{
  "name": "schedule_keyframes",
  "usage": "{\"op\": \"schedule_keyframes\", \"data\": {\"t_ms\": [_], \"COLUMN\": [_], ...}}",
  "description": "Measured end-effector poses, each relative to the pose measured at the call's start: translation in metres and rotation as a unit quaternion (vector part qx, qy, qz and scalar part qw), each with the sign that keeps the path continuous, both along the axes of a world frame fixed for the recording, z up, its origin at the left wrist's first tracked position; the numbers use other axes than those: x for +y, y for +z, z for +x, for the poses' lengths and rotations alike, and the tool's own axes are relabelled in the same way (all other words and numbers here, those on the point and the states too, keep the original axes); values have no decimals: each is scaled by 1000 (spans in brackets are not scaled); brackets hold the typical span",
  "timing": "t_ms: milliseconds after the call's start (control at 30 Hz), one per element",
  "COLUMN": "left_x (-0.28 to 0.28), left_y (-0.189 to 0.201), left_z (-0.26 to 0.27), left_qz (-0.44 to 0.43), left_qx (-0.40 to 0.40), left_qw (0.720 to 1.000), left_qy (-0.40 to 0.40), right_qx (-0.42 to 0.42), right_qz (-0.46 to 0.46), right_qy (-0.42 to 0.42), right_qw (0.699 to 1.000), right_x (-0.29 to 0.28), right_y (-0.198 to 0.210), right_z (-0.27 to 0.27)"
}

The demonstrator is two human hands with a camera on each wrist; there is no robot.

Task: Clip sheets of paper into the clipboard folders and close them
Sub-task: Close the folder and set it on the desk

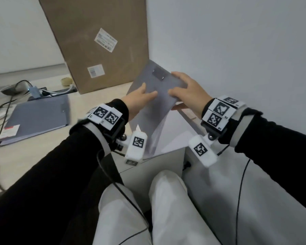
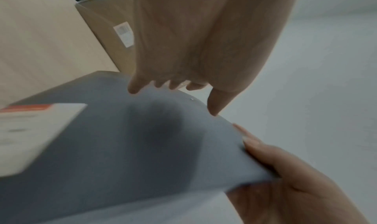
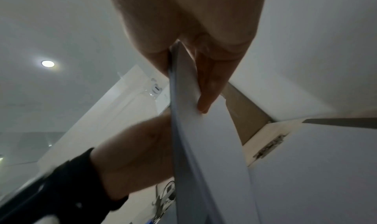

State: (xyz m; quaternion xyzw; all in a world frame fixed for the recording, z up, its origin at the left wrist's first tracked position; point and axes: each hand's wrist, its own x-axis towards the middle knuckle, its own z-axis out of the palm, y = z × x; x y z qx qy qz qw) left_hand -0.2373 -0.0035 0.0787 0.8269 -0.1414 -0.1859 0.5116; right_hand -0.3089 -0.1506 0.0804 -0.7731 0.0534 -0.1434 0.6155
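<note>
A grey clipboard folder (image 1: 157, 110) is held up off the table's right corner, tilted, with a dark clip plate (image 1: 158, 75) near its top. My left hand (image 1: 145, 93) lies with straight fingers flat on the grey cover (image 2: 132, 147). My right hand (image 1: 180, 91) grips the cover's right edge, fingers on top and thumb (image 3: 206, 90) underneath. White paper (image 1: 168, 137) shows under the raised cover. The right wrist view looks along the cover's edge (image 3: 179, 139), with my left hand (image 3: 138, 155) on the far side.
A second grey folder (image 1: 39, 117), closed, lies on the table at the left with a red and white sticker. A tall cardboard box (image 1: 99, 41) stands behind against the wall. Cables (image 1: 0, 129) trail over the table's left side. My knees are below the table edge.
</note>
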Motion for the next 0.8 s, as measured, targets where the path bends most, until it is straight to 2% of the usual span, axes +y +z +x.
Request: {"op": "schedule_keyframes", "data": {"t_ms": [200, 333, 467, 633, 700, 800], "left_x": [12, 14, 16, 19, 20, 24], "left_y": [-49, -77, -89, -96, -95, -95], "left_z": [8, 11, 28, 37, 34, 32], "left_qz": [117, 105, 97, 19, -30, -105], "left_qx": [31, 93, 103, 182, 216, 215], "left_qw": [989, 979, 972, 966, 963, 961], "left_qy": [89, 147, 188, 183, 157, 142], "right_qx": [60, 141, 197, 231, 226, 216], "right_qz": [3, -20, -63, 64, 73, 75], "right_qy": [-77, -72, -58, -61, -70, -69], "right_qw": [995, 987, 977, 969, 969, 971], "right_x": [-34, -49, -63, -66, -66, -68], "right_y": [-26, -57, -89, -112, -113, -110], "right_z": [-8, -7, -4, -2, 1, 5]}}
